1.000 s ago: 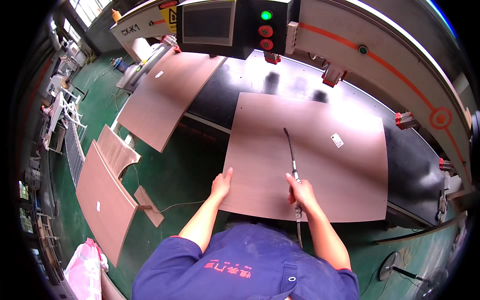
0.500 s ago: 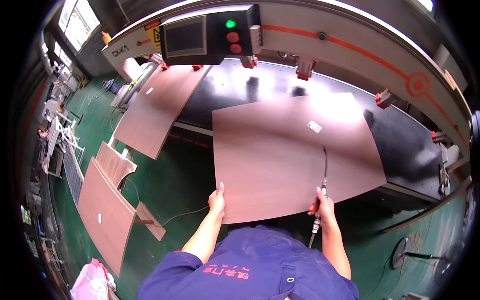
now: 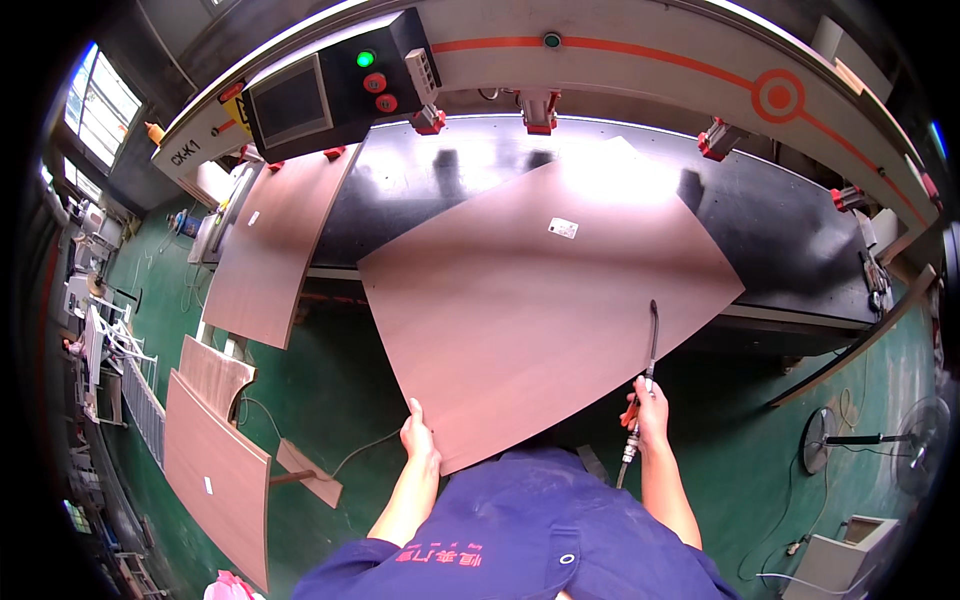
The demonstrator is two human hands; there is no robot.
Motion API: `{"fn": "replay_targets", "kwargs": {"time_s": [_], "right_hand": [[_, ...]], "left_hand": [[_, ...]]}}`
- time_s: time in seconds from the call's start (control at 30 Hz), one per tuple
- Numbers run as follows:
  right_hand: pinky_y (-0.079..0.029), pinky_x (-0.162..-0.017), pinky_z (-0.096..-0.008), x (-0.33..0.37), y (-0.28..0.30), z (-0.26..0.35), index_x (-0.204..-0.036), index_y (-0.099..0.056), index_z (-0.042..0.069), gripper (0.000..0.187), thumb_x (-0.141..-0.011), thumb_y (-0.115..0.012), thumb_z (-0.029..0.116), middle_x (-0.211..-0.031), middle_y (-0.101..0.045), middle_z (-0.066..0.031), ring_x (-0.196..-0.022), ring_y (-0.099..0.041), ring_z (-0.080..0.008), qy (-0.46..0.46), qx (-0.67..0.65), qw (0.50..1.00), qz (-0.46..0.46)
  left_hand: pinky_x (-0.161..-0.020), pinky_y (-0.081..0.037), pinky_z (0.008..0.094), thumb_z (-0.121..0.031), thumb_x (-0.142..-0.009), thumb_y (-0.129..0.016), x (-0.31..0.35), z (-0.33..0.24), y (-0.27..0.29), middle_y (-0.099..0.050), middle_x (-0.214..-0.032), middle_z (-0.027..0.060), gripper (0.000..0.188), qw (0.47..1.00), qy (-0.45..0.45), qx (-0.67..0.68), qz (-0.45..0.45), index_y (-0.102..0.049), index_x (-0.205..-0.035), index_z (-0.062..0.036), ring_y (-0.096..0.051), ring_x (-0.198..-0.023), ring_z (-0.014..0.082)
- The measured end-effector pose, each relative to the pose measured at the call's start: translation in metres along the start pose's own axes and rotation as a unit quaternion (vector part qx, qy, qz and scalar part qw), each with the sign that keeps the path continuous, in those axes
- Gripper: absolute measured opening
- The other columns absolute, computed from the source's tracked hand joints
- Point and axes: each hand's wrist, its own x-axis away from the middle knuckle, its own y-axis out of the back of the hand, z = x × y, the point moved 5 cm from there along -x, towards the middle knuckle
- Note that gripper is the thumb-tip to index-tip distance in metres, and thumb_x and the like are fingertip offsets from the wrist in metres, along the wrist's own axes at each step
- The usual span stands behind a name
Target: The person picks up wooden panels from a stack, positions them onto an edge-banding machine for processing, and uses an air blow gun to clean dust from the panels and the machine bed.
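Observation:
A large brown wood-grain panel lies on the black machine bed and overhangs its front edge toward me, turned at an angle. It carries a small white label. My left hand grips the panel's near left edge. My right hand holds an air blow gun by its handle, its thin black nozzle lying up across the panel's near right edge; a hose hangs below the hand.
A second brown panel lies on the bed's left end. More panels lean at lower left on the green floor. A control box with a screen and red clamps sit along the machine's back rail. A fan stands at right.
The panel has swung counter-clockwise and slid left, its near corner now by my left hand. My right hand with the blow gun has come off the panel's middle to its right edge.

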Motion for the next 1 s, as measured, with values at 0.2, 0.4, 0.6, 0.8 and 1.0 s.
{"fn": "replay_targets", "kwargs": {"time_s": [0.2, 0.4, 0.6, 0.8, 1.0], "right_hand": [[-0.041, -0.036, -0.0248, -0.001, -0.029, 0.009, -0.079, -0.049, 0.006, 0.025, -0.093, -0.056, 0.025, -0.048, -0.048, -0.0014, -0.035, -0.05, -0.0122, 0.042, 0.065, 0.997, -0.025], [-0.045, -0.04, -0.0277, -0.005, -0.076, 0.036, -0.077, -0.05, 0.003, 0.027, -0.092, -0.056, 0.023, -0.049, -0.052, -0.0036, -0.038, -0.053, -0.0132, 0.104, 0.148, 0.984, 0.011], [-0.045, -0.041, -0.0272, -0.044, -0.119, 0.035, -0.091, -0.054, 0.001, 0.023, -0.091, -0.057, 0.023, -0.054, -0.049, -0.0016, -0.041, -0.052, -0.011, 0.136, 0.146, 0.976, 0.088], [-0.041, -0.038, -0.0278, -0.07, -0.138, 0.049, -0.126, -0.051, 0.001, 0.041, -0.091, -0.057, 0.022, -0.054, -0.05, -0.0021, -0.04, -0.049, -0.0107, 0.188, 0.183, 0.962, 0.076], [-0.04, -0.036, -0.0271, -0.099, -0.137, 0.065, -0.095, -0.054, 0.001, 0.024, -0.092, -0.055, 0.025, -0.054, -0.048, -0.0014, -0.04, -0.05, -0.0116, 0.163, 0.15, 0.966, 0.135]], "left_hand": [[-0.074, -0.045, 0.0306, -0.05, -0.089, -0.056, 0.002, 0.006, 0.033, -0.063, -0.093, 0.0063, 0.052, 1.0, 0.003, 0.003, -0.017, -0.063, -0.095, 0.0012, -0.056, -0.085, 0.0151], [-0.086, -0.047, 0.0378, -0.05, -0.092, -0.051, 0.019, 0.021, 0.059, -0.06, -0.108, 0.0106, 0.056, 0.996, 0.02, 0.085, -0.023, -0.057, -0.11, 0.0025, -0.057, -0.099, 0.0205], [-0.097, -0.042, 0.0467, -0.056, -0.093, -0.038, 0.037, 0.048, 0.034, -0.05, -0.129, 0.0132, 0.065, 0.978, 0.085, 0.174, 0.084, -0.042, -0.131, -0.0031, -0.05, -0.117, 0.0287], [-0.104, -0.033, 0.052, -0.057, -0.096, -0.026, 0.074, 0.067, 0.005, -0.041, -0.139, 0.0141, 0.069, 0.958, 0.178, 0.083, 0.207, -0.03, -0.139, -0.0036, -0.037, -0.13, 0.0321], [-0.097, -0.04, 0.0553, -0.049, -0.098, -0.031, 0.065, 0.045, -0.02, -0.046, -0.132, 0.0203, 0.061, 0.948, 0.169, 0.023, 0.268, -0.032, -0.135, -0.0014, -0.049, -0.119, 0.0351]]}}
